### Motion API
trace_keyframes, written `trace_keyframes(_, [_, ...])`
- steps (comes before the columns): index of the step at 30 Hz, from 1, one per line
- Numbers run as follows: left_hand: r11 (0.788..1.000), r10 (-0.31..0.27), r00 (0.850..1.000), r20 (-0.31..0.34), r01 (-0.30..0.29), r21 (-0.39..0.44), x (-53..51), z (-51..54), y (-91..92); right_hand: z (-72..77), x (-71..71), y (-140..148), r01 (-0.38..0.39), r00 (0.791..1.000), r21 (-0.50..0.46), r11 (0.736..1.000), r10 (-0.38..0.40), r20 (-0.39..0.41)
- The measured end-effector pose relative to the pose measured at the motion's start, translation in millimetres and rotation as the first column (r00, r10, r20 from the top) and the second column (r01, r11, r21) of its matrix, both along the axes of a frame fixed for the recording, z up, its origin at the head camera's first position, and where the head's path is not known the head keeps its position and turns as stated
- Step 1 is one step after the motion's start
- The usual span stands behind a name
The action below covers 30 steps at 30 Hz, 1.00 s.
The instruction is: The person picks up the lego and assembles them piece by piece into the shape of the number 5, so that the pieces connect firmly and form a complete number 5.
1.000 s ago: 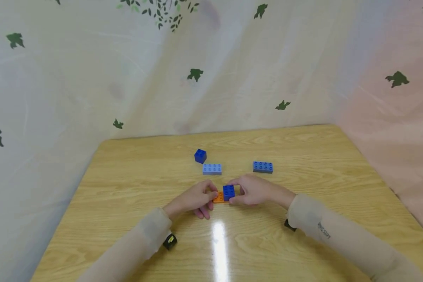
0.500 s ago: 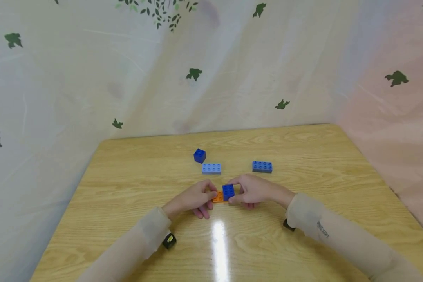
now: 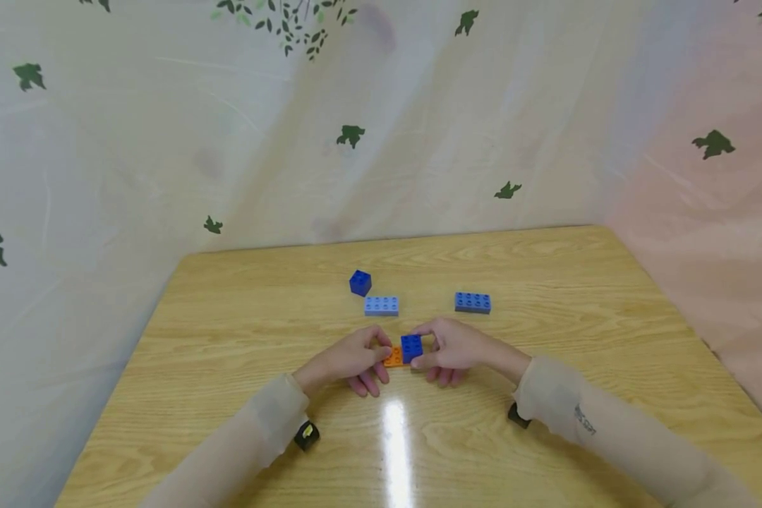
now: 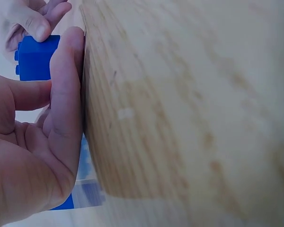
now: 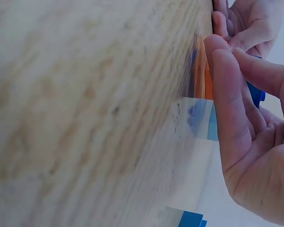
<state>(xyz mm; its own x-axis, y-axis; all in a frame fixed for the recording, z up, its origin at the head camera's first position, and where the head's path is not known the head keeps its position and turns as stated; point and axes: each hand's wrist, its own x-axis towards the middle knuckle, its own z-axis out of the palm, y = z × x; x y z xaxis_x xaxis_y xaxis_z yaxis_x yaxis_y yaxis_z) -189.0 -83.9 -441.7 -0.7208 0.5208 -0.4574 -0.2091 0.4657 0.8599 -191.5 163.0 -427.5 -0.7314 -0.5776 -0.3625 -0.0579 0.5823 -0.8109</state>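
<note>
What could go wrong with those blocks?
The right hand's fingers hold a dark blue studded plastic block over the right end of a flat orange studded plastic block. I can't see whether it's pushed fully down, so it might pop loose. The left hand's fingers pinch the other end; if they slip, the orange block could slide or tip.

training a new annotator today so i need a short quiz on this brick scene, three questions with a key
1. Which hand holds the orange piece?
2. True or false: the right hand grips a dark blue brick.
3. How many bricks lie on the table away from both hands? a) two b) three c) five

Key:
1. The left hand.
2. True.
3. b: the small block, the light blue brick and the mid-blue brick.
</note>
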Motion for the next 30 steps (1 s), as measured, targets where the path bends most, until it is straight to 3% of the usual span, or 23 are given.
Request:
trace_keyframes(6, [1.000, 0.011, 1.000, 0.000, -0.011, 0.010, 0.7, 0.3, -0.3, -1.8, 0.1, 0.2, 0.010, 0.999, -0.053, 0.999, -0.007, 0.044])
trace_keyframes(15, [1.000, 0.019, 1.000, -0.013, -0.018, 0.010, 2.0, -1.1, -1.0, -4.2, -0.5, 1.3, 0.023, 0.996, -0.057, 0.998, -0.018, 0.088])
trace_keyframes(20, [1.000, 0.026, 1.000, -0.015, -0.026, 0.013, 4.1, -0.7, 0.8, 0.4, -0.6, 5.8, -0.010, 0.996, -0.057, 0.998, 0.015, 0.085])
trace_keyframes(25, [1.000, 0.018, 0.999, -0.028, -0.017, 0.017, 4.9, -1.3, -0.2, 13.3, -8.3, 24.7, -0.054, 0.999, -0.067, 0.996, 0.053, -0.011])
trace_keyframes(30, [1.000, 0.002, 0.999, -0.037, -0.001, 0.012, 4.9, -0.8, -1.7, 25.4, -24.6, 57.1, 0.014, 0.989, -0.100, 0.995, -0.029, -0.143])
